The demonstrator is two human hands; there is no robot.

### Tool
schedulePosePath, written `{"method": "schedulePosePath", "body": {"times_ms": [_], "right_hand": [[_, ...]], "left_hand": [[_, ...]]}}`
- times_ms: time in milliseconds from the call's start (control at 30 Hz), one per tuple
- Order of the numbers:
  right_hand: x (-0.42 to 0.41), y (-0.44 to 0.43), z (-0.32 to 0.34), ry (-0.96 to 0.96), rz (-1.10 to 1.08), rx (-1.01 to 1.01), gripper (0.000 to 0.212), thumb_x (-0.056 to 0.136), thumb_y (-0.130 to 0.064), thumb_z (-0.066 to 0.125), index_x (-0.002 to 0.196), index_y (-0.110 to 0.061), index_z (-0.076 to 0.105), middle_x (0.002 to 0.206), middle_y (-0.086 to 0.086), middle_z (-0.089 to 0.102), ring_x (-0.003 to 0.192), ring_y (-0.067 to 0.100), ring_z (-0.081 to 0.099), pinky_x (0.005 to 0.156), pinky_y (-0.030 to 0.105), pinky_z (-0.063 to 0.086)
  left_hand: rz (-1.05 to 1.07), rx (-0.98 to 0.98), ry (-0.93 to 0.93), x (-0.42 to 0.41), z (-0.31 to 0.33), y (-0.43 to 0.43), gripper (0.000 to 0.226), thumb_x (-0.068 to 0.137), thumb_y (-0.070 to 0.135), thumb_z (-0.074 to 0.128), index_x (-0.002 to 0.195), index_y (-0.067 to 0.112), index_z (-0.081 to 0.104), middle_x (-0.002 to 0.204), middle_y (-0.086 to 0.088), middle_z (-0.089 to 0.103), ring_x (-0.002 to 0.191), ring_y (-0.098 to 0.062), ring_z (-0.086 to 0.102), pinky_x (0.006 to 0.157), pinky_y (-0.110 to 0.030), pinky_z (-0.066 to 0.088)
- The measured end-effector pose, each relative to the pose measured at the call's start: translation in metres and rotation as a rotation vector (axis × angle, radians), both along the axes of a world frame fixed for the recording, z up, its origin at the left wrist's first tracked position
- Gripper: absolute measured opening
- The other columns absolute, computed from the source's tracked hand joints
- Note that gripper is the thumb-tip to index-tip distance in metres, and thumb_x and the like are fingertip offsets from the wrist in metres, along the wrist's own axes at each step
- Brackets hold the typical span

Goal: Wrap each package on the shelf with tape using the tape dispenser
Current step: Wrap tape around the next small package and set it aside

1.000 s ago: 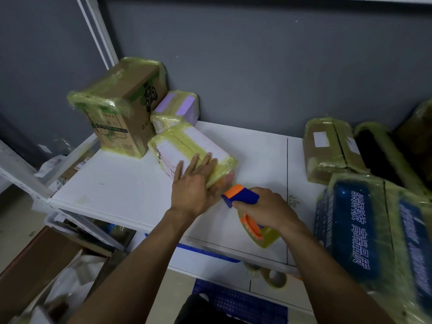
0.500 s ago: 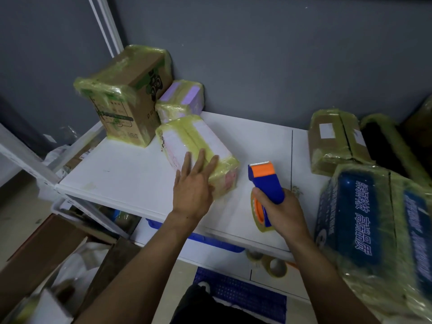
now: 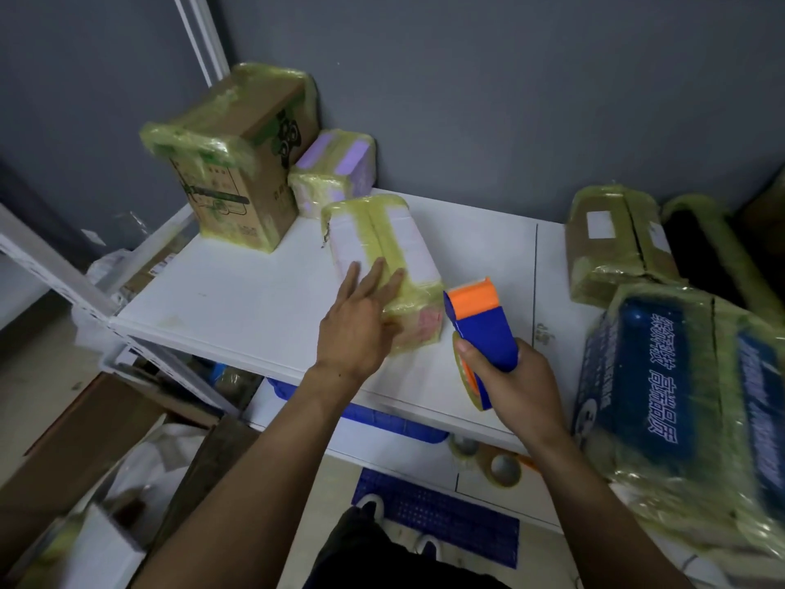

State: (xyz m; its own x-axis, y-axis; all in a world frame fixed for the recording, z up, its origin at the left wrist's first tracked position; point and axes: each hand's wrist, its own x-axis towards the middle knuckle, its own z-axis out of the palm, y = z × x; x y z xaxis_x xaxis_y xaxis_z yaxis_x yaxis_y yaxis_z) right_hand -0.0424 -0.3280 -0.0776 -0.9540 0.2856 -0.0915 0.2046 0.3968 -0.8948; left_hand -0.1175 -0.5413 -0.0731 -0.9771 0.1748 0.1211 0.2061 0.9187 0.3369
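the white package, banded in yellowish tape, lies mid-shelf near the front edge. the left hand rests flat on its near end, fingers straight, while the right hand grips the blue-and-orange tape dispenser just beside it. a taped cardboard box stands behind to the left.

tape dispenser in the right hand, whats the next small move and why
Probably bring the tape dispenser onto the near end of the white package and start another band. The right hand grips it right beside that end, while the left hand lies flat on the package.
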Motion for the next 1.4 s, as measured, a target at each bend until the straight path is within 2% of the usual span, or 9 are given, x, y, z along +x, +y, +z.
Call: {"method": "schedulePosePath", "body": {"times_ms": [133,267,400,500,667,933,1033,1167,1400], "right_hand": [[0.006,-0.004,0.015,0.019,0.128,0.036,0.046,0.078,-0.054,0.082,0.080,-0.012,0.064,0.068,0.005,0.066,0.059,0.017,0.062,0.058,0.025,0.046],[0.007,-0.003,0.020,-0.030,0.263,0.079,0.051,0.071,-0.064,0.082,0.082,-0.016,0.067,0.071,0.004,0.068,0.065,0.020,0.067,0.060,0.031,0.053],[0.007,-0.006,0.021,-0.024,0.349,0.049,0.059,0.068,-0.067,0.081,0.085,-0.013,0.066,0.071,0.008,0.067,0.069,0.030,0.066,0.060,0.034,0.053],[0.008,-0.006,0.020,-0.015,0.381,0.051,0.048,0.073,-0.055,0.085,0.082,-0.013,0.064,0.068,0.011,0.065,0.067,0.034,0.063,0.057,0.029,0.049],[0.009,-0.007,0.023,-0.006,0.415,0.097,0.039,0.074,-0.048,0.088,0.076,-0.019,0.062,0.068,0.004,0.066,0.059,0.021,0.062,0.057,0.028,0.048],[0.008,-0.006,0.031,0.006,0.448,0.149,0.039,0.073,-0.049,0.088,0.074,-0.024,0.058,0.060,-0.010,0.061,0.051,0.004,0.056,0.051,0.016,0.042],[0.007,-0.004,0.033,-0.019,0.455,0.164,0.038,0.071,-0.049,0.088,0.080,-0.025,0.061,0.065,-0.016,0.065,0.055,0.002,0.061,0.052,0.014,0.044],[0.006,-0.012,0.038,-0.020,0.408,0.126,0.046,0.065,-0.057,0.085,0.079,-0.019,0.063,0.061,-0.010,0.064,0.049,0.004,0.057,0.048,0.015,0.042],[0.002,-0.016,0.051,-0.016,0.439,0.212,0.046,0.067,-0.064,0.079,0.080,-0.022,0.064,0.069,-0.017,0.067,0.061,-0.001,0.065,0.051,0.012,0.046]], "left_hand": [[-0.094,0.316,0.001,-0.001,0.000,-0.017,0.072,0.088,0.026,0.077,0.152,0.028,0.044,0.161,0.004,0.037,0.153,-0.022,0.021,0.120,-0.044,0.031],[0.151,0.779,0.230,0.035,0.013,-0.019,0.009,0.096,0.024,0.068,0.100,0.027,0.076,0.102,0.016,0.073,0.101,-0.003,0.060,0.076,-0.016,0.048],[0.180,1.115,-0.281,0.046,0.026,-0.012,0.033,0.099,0.047,0.060,0.101,0.019,0.078,0.094,0.003,0.077,0.089,-0.018,0.073,0.077,-0.026,0.057],[0.195,1.163,-0.454,0.050,0.027,-0.014,0.040,0.094,0.055,0.060,0.099,0.020,0.080,0.094,-0.002,0.077,0.092,-0.024,0.073,0.083,-0.033,0.059],[0.202,1.180,-0.371,0.055,0.024,-0.014,0.018,0.093,0.034,0.072,0.100,0.018,0.078,0.092,-0.003,0.077,0.096,-0.028,0.073,0.076,-0.027,0.059],[0.177,1.142,-0.388,0.054,0.025,-0.010,0.019,0.093,0.033,0.072,0.103,0.019,0.079,0.093,0.002,0.077,0.090,-0.015,0.072,0.073,-0.021,0.058],[0.194,1.109,-0.332,0.051,0.022,-0.007,0.016,0.093,0.027,0.073,0.098,0.014,0.080,0.087,-0.004,0.077,0.082,-0.017,0.071,0.074,-0.029,0.060],[0.195,1.084,-0.191,0.048,0.027,-0.007,0.015,0.094,0.014,0.070,0.092,0.002,0.078,0.075,0.000,0.075,0.067,-0.002,0.067,0.063,-0.013,0.051],[0.217,1.022,-0.104,0.050,0.021,-0.017,0.018,0.096,0.020,0.068,0.082,0.011,0.074,0.067,0.011,0.070,0.062,0.000,0.060,0.063,-0.013,0.046]]}}
